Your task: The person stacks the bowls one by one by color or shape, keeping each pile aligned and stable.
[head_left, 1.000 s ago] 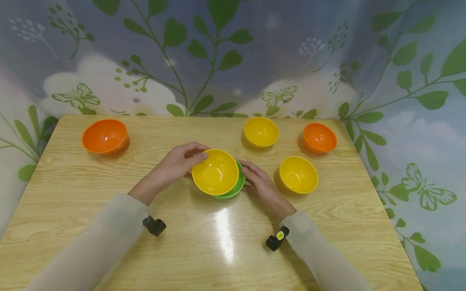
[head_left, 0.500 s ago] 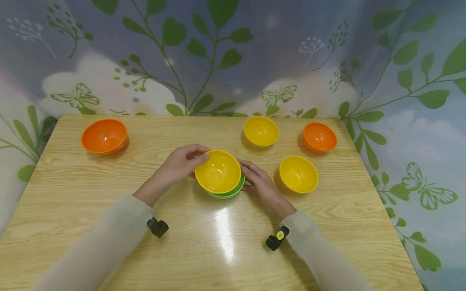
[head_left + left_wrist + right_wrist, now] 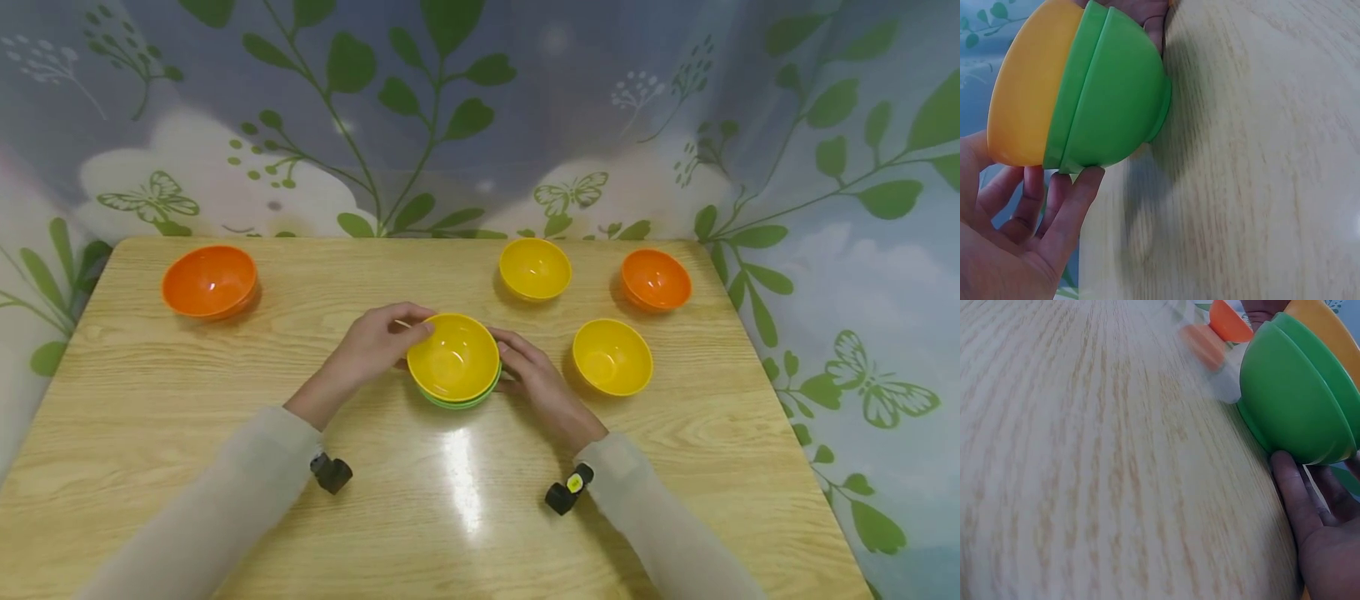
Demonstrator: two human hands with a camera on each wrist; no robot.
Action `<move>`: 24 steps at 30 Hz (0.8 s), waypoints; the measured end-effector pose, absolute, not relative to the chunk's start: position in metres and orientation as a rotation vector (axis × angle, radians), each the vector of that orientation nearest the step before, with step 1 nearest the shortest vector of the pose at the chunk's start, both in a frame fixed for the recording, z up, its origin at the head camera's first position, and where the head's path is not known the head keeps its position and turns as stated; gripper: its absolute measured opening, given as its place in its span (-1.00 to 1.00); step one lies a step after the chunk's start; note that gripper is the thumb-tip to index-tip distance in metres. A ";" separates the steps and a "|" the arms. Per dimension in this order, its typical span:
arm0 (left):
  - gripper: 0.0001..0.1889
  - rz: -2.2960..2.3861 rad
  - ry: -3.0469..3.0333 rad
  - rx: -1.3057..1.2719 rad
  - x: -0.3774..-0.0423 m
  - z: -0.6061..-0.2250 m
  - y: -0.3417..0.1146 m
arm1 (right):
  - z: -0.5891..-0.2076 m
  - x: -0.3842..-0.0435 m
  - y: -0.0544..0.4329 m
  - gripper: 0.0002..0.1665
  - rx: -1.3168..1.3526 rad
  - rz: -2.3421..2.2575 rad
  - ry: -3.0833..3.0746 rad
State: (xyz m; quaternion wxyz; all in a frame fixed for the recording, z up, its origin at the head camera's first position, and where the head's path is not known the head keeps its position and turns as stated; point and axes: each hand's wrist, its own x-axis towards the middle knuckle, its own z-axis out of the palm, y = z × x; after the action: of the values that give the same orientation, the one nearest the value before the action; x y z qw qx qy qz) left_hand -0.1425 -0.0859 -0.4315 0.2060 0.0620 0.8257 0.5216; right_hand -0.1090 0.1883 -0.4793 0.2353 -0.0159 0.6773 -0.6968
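Note:
A yellow bowl [image 3: 453, 358] sits in two nested green bowls [image 3: 459, 404] near the table's middle. My left hand [image 3: 378, 342] grips the yellow bowl from the left, thumb over its rim. In the left wrist view, the fingers [image 3: 1079, 200] reach under the yellow bowl and along the green bowls [image 3: 1113, 94]. From the other side my right hand [image 3: 536, 379] holds the green bowls, its fingers round their wall. In the right wrist view, a fingertip [image 3: 1283, 464] touches the outer green bowl [image 3: 1291, 394] low down, near the tabletop.
Two more yellow bowls stand to the right, one farther back [image 3: 535, 270] and one nearer [image 3: 612, 357]. An orange bowl [image 3: 656, 280] is at the back right, another orange bowl [image 3: 210, 282] at the back left. A leaf-patterned curtain [image 3: 480, 150] borders the wooden table [image 3: 405, 533].
My left hand has moved right and slightly toward me, bringing the yellow bowl from an offset position to squarely over the green bowls. My right hand has stayed at the green bowls.

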 end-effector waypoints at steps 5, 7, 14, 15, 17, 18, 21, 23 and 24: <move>-0.58 1.480 2.300 0.163 -0.141 -0.435 -0.085 | -0.480 -0.109 0.188 -0.39 -0.053 -1.914 1.860; -0.58 1.490 2.299 0.160 -0.140 -0.437 -0.085 | -0.480 -0.108 0.188 -0.40 -0.049 -1.918 1.856; -0.61 1.497 2.309 0.139 -0.139 -0.438 -0.083 | -0.480 -0.108 0.187 -0.41 -0.047 -1.940 1.843; -0.61 1.494 2.310 0.138 -0.139 -0.438 -0.083 | -0.480 -0.108 0.187 -0.41 -0.049 -1.946 1.838; -0.61 1.492 2.313 0.128 -0.138 -0.437 -0.082 | -0.480 -0.109 0.187 -0.40 -0.055 -1.959 1.827; -0.61 1.489 2.315 0.121 -0.138 -0.436 -0.082 | -0.481 -0.109 0.186 -0.40 -0.054 -1.964 1.823; -0.61 1.490 2.316 0.104 -0.137 -0.435 -0.081 | -0.480 -0.109 0.186 -0.40 -0.053 -1.964 1.824; -0.60 1.488 2.320 0.091 -0.137 -0.435 -0.080 | -0.480 -0.109 0.186 -0.40 -0.053 -1.959 1.830; -0.60 1.489 2.321 0.086 -0.137 -0.435 -0.079 | -0.480 -0.109 0.186 -0.40 -0.053 -1.956 1.833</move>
State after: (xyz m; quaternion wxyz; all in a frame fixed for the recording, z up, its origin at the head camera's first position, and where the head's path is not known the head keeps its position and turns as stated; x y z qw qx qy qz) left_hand -0.1367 -0.0793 -0.4347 0.1903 0.0305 0.8259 0.5298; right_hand -0.1088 0.1859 -0.4798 0.2281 -0.0192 0.6656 -0.7103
